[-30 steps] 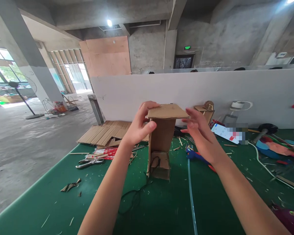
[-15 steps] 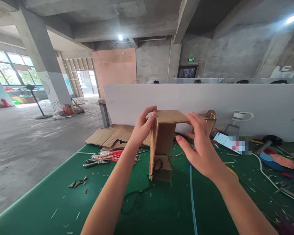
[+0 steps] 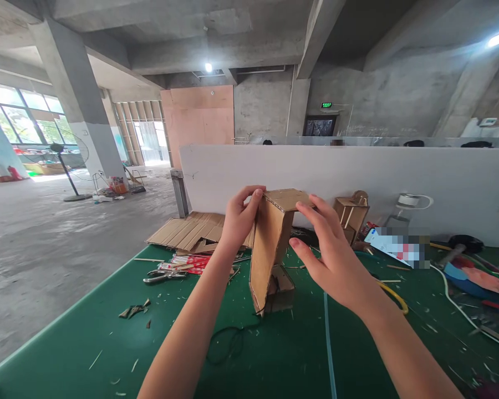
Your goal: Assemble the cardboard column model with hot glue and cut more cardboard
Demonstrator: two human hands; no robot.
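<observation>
- Cardboard structure (image 3: 266,244): stands on the green counter (image 3: 286,354), at the person's 12 o'clock.
- Left hand (image 3: 239,219): grip closed on the structure's upper edge, 11 o'clock side.
- Right hand (image 3: 336,263): grip wide, fingertips at the top panel's 3 o'clock edge.
- Pliers (image 3: 166,275): 10 o'clock from the structure; phone (image 3: 386,244), 2 o'clock.

We are in a workshop inside a bare concrete building: rough grey ceiling beams (image 3: 241,44), an unpolished floor (image 3: 87,249), a green exit sign (image 3: 326,105) and a standing fan (image 3: 62,166). Our green worktable (image 3: 216,366) carries pliers (image 3: 164,275), cardboard sheets (image 3: 191,230) and scattered scraps (image 3: 135,310).
</observation>
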